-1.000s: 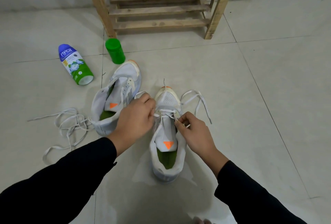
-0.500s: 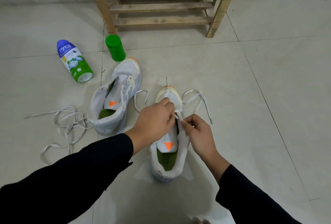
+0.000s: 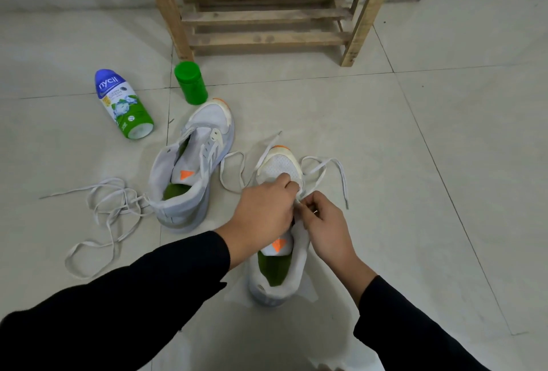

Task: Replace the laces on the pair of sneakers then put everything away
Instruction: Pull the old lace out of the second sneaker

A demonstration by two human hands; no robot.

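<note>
Two white sneakers with orange marks and green insoles stand on the tiled floor. The right sneaker point(image 3: 278, 278) is in front of me, toe pointing away, with a white lace point(image 3: 332, 169) threaded near its toe and loose ends trailing on both sides. My left hand point(image 3: 264, 213) and my right hand point(image 3: 326, 228) meet over its eyelets, each pinching the lace there. The left sneaker point(image 3: 189, 169) has no lace and leans open. A loose white lace point(image 3: 100, 213) lies tangled left of it.
A blue and green bottle point(image 3: 123, 103) lies on its side at the left. A green cap point(image 3: 191, 82) stands by the leg of a wooden rack point(image 3: 264, 14) against the wall. White paper point(image 3: 308, 290) lies under the near sneaker.
My left hand has moved right across the sneaker's tongue and now meets my right hand over the eyelets. The view has come a little closer.
</note>
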